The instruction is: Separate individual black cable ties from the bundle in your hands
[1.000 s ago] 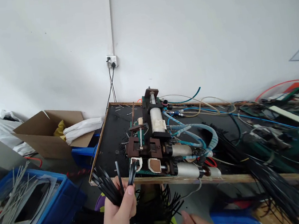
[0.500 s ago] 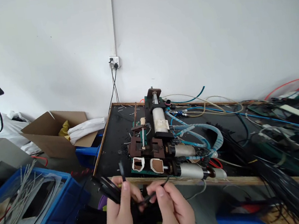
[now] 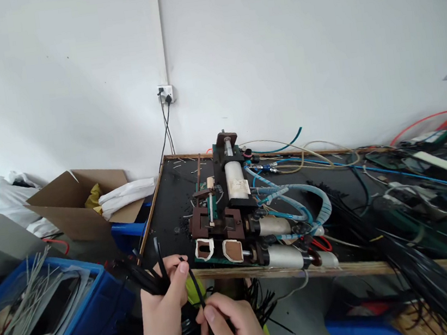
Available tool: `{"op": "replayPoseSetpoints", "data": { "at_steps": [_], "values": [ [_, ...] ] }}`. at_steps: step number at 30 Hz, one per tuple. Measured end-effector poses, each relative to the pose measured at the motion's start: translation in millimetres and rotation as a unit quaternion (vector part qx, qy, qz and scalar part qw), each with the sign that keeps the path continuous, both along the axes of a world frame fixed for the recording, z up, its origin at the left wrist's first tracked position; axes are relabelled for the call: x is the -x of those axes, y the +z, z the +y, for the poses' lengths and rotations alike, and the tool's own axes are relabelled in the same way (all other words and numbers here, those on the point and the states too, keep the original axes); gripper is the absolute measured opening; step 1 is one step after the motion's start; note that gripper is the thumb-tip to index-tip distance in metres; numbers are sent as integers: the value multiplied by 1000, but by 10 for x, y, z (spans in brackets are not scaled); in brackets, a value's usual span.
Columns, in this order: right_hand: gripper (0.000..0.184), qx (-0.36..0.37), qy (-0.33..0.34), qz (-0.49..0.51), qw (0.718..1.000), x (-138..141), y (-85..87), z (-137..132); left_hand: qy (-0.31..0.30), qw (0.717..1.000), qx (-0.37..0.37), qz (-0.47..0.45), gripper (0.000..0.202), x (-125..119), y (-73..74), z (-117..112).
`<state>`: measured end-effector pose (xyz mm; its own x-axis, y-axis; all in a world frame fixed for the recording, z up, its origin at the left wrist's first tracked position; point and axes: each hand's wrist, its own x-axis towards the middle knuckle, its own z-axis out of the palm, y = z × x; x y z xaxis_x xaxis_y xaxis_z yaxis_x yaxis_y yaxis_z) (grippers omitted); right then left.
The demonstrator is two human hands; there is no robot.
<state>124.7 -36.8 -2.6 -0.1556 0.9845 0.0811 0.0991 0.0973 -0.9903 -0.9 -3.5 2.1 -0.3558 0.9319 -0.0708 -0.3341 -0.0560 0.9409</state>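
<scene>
My left hand (image 3: pixel 166 293) is closed around a bunch of black cables (image 3: pixel 143 277) whose ends stick out past the fingers to the left. Between its thumb and forefinger it also pinches the tip of one black cable (image 3: pixel 196 283). Lower down, that same cable is pinched by the thumb and fingers of my right hand (image 3: pixel 227 321). More loose black cables (image 3: pixel 262 305) hang below the bench edge beside my right hand. Just beyond both hands stands a pneumatic bench machine (image 3: pixel 216 223) with brown jaws and metal cylinders.
The black bench top (image 3: pixel 161 197) has a wooden rim. To the left stand a blue bin (image 3: pixel 110 281) of pale wires and an open cardboard box (image 3: pixel 60 211). Blue hoses (image 3: pixel 325 203) loop right of the machine, and a black cable bundle (image 3: pixel 422 267) hangs over the front edge.
My right hand has moved left and down, closer to my left hand. The single cable now stretches clearly between both pinches. The view has shifted slightly.
</scene>
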Motion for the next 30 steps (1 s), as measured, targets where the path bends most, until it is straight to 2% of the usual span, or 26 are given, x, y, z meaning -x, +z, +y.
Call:
{"op": "replayPoseSetpoints", "data": {
  "at_steps": [2,4,7,10,13,16,30],
  "values": [
    [43,26,3,79,997,37,-111,-1,6,1000,-1,-23,33,3,27,34],
    [44,45,-25,202,978,97,-203,38,3,999,-11,-52,38,-7,70,48],
    [40,79,-68,400,910,178,-282,149,2,994,-41,-104,34,-21,129,41],
    [33,123,-72,501,854,214,-303,245,-15,986,-62,-153,26,-15,134,20],
    [28,161,-62,539,825,220,-298,274,-47,982,-61,-171,22,3,90,1],
    [27,183,-53,553,811,220,-294,265,-66,981,-56,-176,20,16,59,-8],
    [28,210,-22,581,786,228,-255,271,-68,968,-64,-232,20,50,172,-59]
  ]
}}
